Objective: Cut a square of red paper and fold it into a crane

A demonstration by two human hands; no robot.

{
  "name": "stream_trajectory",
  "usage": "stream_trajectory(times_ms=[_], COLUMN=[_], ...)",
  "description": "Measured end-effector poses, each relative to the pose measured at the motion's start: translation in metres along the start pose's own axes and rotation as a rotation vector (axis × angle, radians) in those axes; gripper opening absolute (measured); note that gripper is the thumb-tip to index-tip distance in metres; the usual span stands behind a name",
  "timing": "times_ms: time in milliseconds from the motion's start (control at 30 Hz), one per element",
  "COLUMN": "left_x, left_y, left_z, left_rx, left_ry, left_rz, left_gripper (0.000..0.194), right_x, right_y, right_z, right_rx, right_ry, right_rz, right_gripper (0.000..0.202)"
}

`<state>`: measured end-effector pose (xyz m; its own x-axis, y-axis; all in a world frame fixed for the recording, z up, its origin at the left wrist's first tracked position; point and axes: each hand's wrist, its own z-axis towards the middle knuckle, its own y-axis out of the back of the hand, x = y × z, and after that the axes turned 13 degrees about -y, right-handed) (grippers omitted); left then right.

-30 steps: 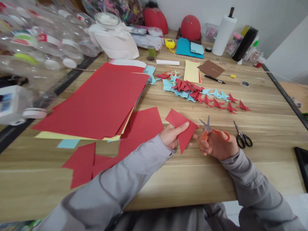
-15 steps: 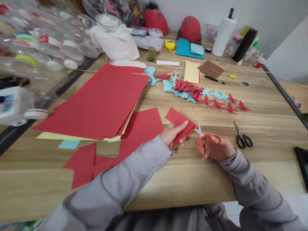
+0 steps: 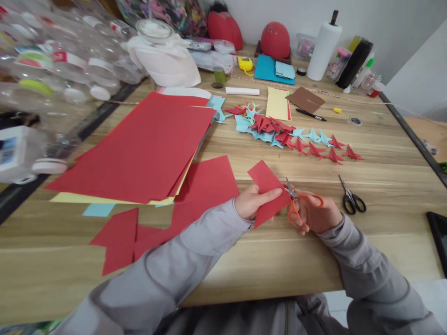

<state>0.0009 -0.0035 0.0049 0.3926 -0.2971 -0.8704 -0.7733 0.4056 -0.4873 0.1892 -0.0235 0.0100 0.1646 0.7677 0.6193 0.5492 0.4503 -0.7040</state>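
Wood-grain boards make up the desk [image 3: 384, 195], which is crowded with craft supplies under a pale wall. A small red paper piece [image 3: 267, 193] is held just above the desk edge by the left hand [image 3: 253, 202], with the fingers [image 3: 270, 194] pinched closed on its lower left part. Orange-handled scissors [image 3: 300, 200] are gripped by the right hand [image 3: 316, 215], its fingers closed through the loops, and the blades are seen touching the paper's right edge. A cut into the red piece appears to be the step in hand; it is judged that the paper must be kept taut and the blades guided steadily along the intended line. Large red sheets [image 3: 139, 144] are stacked to the left, and a row of folded red and blue paper shapes [image 3: 289, 137] lies beyond. Black scissors [image 3: 352, 197] rest to the right, well apart. Labels on the clear plastic bottles [image 3: 63, 70] at far left are too blurred to be read.
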Motion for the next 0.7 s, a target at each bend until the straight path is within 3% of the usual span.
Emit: stream_trajectory(times_ms=[200, 433, 567, 700], left_x=[0.0034, -0.0009, 0.0045, 0.0071], left_y=[0.0016, 0.0001, -0.0025, -0.0043], left_z=[0.0016, 0.0048, 0.0046, 0.0046], left_rx=[0.064, -0.249, -0.315, -0.307], left_ry=[0.000, -0.017, -0.116, -0.170], left_rz=[-0.034, -0.186, -0.145, -0.107], left_gripper=[0.038, 0.033, 0.028, 0.027], right_x=[0.0008, -0.0019, -0.0024, -0.0016], right_y=[-0.0023, 0.0022, 0.0000, -0.0037], right_z=[-0.0001, -0.0001, 0.0017, 0.0028], right_rx=[-0.054, -0.021, 0.006, 0.006], right_ry=[0.041, -0.004, -0.002, -0.010], right_rz=[0.002, -0.003, 0.033, 0.034], right_gripper=[0.059, 0.049, 0.031, 0.034])
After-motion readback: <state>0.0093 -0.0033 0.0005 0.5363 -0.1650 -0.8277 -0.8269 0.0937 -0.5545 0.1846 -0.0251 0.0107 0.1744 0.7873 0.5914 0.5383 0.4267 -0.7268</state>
